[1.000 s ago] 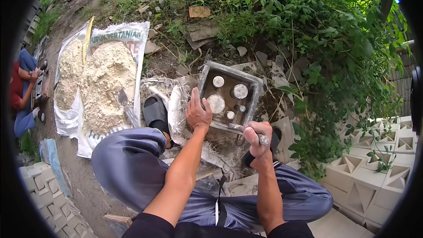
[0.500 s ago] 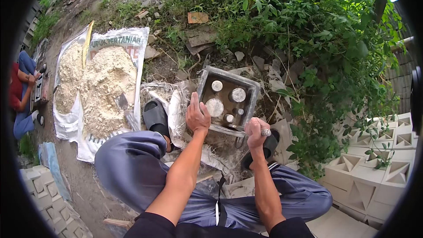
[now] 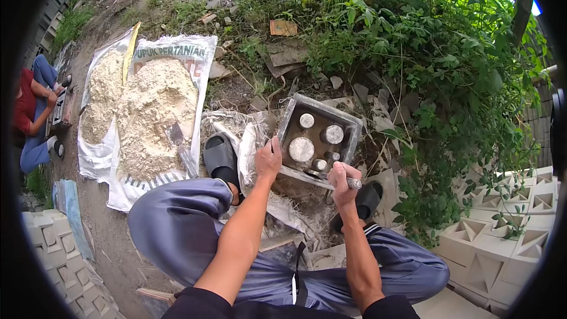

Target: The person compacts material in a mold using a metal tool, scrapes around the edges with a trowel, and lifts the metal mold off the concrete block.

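Note:
A grey square mould box (image 3: 286,119) sits on the ground in front of me, with several round upright posts (image 3: 302,149) of different widths inside. My left hand (image 3: 269,159) is at its near left corner, turned side-on with fingers pointing up along the wall and nothing in them. Off the near right corner, my right hand (image 3: 345,182) is closed in a fist round a short whitish-grey rod (image 3: 354,184). One end of the rod pokes out on the right side; the rest is hidden by the fingers.
Pale powder (image 3: 156,97) is heaped on white sacks (image 3: 204,53) at left, a trowel (image 3: 174,134) stuck in it. Patterned blocks (image 3: 481,233) are stacked at right, more blocks (image 3: 53,242) at lower left. Plants (image 3: 437,71) grow behind. Another person (image 3: 38,103) sits at far left.
The view has shifted, so the scene sits further right. My left hand has turned more side-on beside the box. My right fist has tilted slightly and still holds the rod.

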The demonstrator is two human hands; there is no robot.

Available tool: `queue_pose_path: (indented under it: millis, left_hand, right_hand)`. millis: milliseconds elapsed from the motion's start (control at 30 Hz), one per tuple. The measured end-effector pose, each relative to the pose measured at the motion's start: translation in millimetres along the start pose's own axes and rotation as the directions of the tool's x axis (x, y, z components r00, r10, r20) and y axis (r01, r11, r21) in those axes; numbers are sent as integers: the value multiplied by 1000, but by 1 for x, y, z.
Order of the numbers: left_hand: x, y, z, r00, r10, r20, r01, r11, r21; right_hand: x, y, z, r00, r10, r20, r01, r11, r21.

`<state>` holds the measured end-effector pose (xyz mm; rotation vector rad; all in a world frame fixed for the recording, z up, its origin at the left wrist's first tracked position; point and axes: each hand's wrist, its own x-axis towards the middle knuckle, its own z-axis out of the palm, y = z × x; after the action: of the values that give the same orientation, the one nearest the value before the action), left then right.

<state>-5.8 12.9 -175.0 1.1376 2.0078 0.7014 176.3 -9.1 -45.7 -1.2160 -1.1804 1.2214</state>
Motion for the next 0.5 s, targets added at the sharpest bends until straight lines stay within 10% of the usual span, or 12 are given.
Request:
queue_pose_path:
  millis: [133, 500]
  left_hand:
    - [8, -9, 6, 993, -108, -36, 96, 963, -252]
    - [20, -22, 13, 972, -220, -76, 215, 974, -75]
  right_hand:
    - [-3, -45, 11, 999, 14, -51, -12, 999, 47]
    - [-1, -20, 18, 1000, -26, 5, 26, 980, -199]
